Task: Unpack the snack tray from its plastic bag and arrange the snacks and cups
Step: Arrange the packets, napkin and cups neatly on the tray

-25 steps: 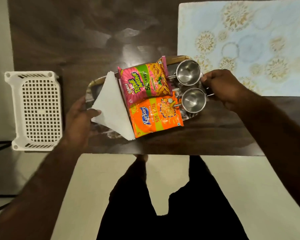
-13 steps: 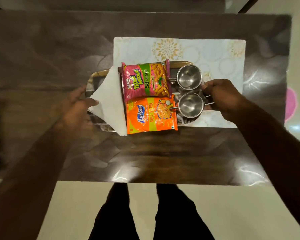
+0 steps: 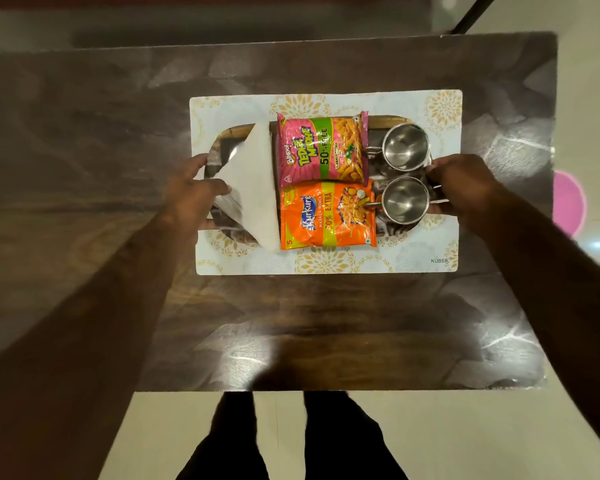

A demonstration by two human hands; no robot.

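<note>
- a dark wooden table (image 3: 291, 323) carries a pale placemat (image 3: 326, 265) with gold flower prints, lying toward the table's far edge, nearer its right end than its left
- the snack tray (image 3: 229, 140) sits over the placemat, reaching almost to the mat's left and right edges; whether it rests flat or is just lifted i cannot tell
- the left hand (image 3: 191, 199) is clamped on the tray's left edge, thumb on top pressing a white folded napkin (image 3: 253, 188), fingers curled under the rim
- the right hand (image 3: 465, 185) grips the tray's right edge, fingers closed around the rim just beside the cups
- the napkin lies as a triangle across the left part of the tray, its point toward the far edge
- a pink snack packet (image 3: 323, 148) lies in the middle of the tray at its far edge
- an orange snack packet (image 3: 328, 214) lies just nearer than it, the two touching, its lower edge overhanging the tray's near edge
- two steel cups stand upright at the tray's right end: the far cup (image 3: 406, 147) and the near cup (image 3: 404, 200), close together, handles pointing left toward the packets
- something pink and round (image 3: 568, 202) shows on the floor past the table's right edge
- dark trouser legs (image 3: 291, 441) stand at the table's near edge
</note>
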